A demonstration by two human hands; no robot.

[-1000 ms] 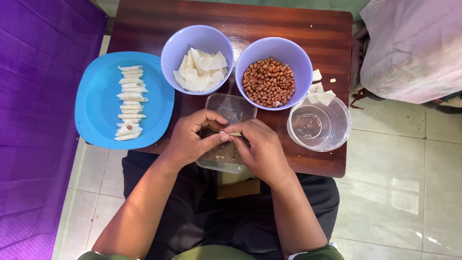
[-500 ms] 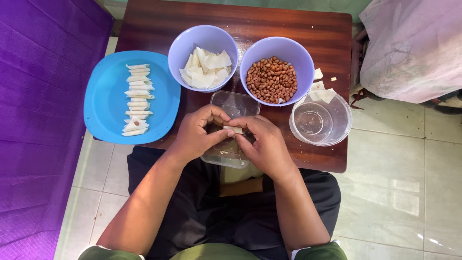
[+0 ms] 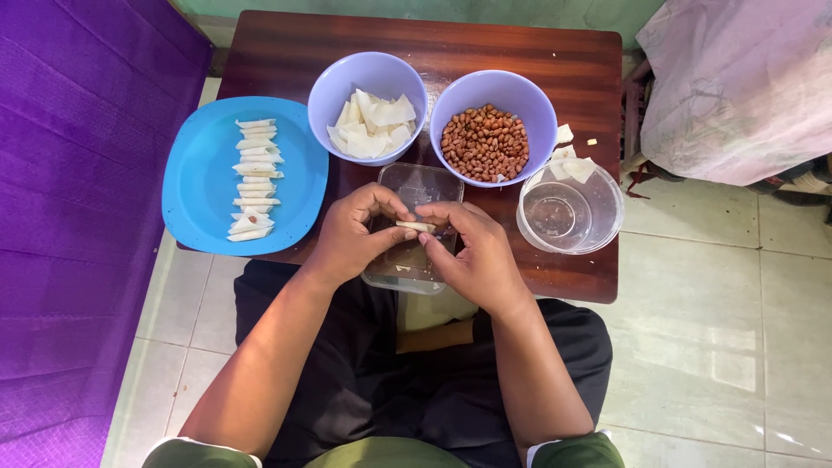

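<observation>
Both hands sit slightly lower than half a second ago, still together over the clear tray [image 3: 407, 260]. Left hand [image 3: 351, 238] and right hand [image 3: 472, 251] pinch a small folded wrapper [image 3: 416, 227] between fingertips. Peanut bowl [image 3: 492, 128] lies at 1 o'clock, blue plate [image 3: 208, 191] at 9 o'clock. Risk: uneven pinch pressure may tear the wrapper or spill its filling.

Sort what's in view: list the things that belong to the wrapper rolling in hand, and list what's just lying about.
In use:
left hand
right hand
small pastry roll
clear rectangular tray
bowl of wrapper pieces
bowl of peanuts
blue plate of finished rolls

Lying about:
clear round container
pale cloth bundle
purple fabric
</observation>
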